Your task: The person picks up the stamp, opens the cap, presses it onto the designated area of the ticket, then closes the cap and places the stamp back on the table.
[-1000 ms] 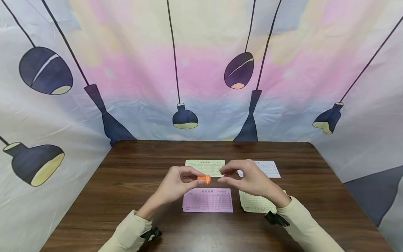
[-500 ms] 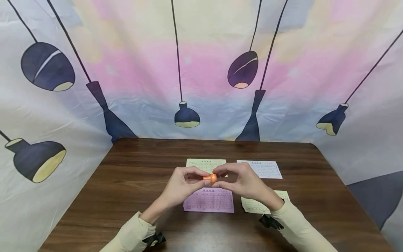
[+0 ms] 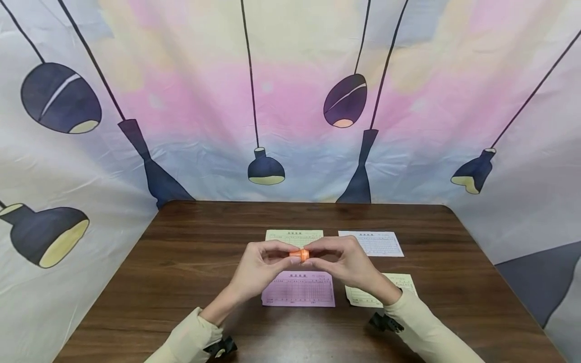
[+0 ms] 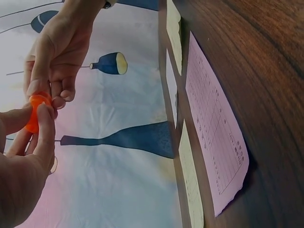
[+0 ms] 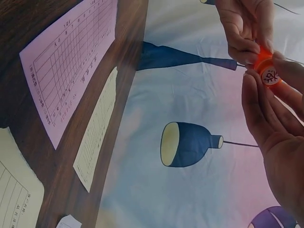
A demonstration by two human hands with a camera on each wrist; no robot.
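Note:
A small orange stamp [image 3: 299, 255] is held above the table between both hands. My left hand [image 3: 256, 267] pinches its left end between thumb and fingers. From the other side, the thumb and fingertips of my right hand [image 3: 349, 262] pinch the right end. In the right wrist view, the stamp [image 5: 262, 61] shows a round white end with a dark character on it. The left wrist view has the stamp [image 4: 34, 113] partly covered by fingers. Below the hands lies a pink printed form [image 3: 298, 291].
On the brown wooden table [image 3: 181, 262] lie a pale green form [image 3: 288, 235] behind the hands and a white form [image 3: 379, 244] at back right. Another pale green slip [image 3: 401, 282] sits partly under the right forearm. A lamp-printed cloth [image 3: 204, 126] hangs behind.
My right hand was apart from the stamp a second ago. It has moved left and taken hold of the stamp's right end, while the left hand keeps its grip.

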